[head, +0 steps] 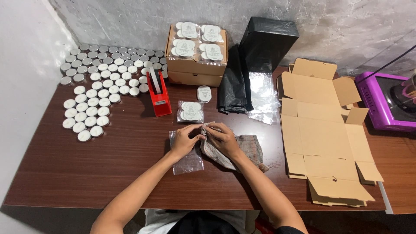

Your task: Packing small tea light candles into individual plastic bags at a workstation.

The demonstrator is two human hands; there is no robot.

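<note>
Both hands meet at the middle of the dark wooden table (86, 164), near the person. The left hand (184, 141) is curled narrow, its fingertips pinched together at the top edge of a checked grey cloth (247, 149); its wrist lies over a clear plastic bag (187, 161) that rests flat on the table. The right hand (223, 138) is also curled, palm down on the cloth, with fingers bent toward those of the left hand. The fingertips of both hands touch or nearly touch over a small item held between them; what that item is cannot be told, as the fingers hide it.

The cloth lies crumpled under the right hand and spreads to the right.

Just beyond the hands lies a clear packet of tealight candles (190, 111), and farther off a small stack of candles (204, 93). A red tape dispenser (158, 94) stands to the far left of the packet. Loose tealight candles (93, 102) in rows cover the far left of the table. An open cardboard box (196, 65) of packed candles sits at the far edge. Flat, unfolded cardboard cartons (323, 138) lie to the right.
</note>
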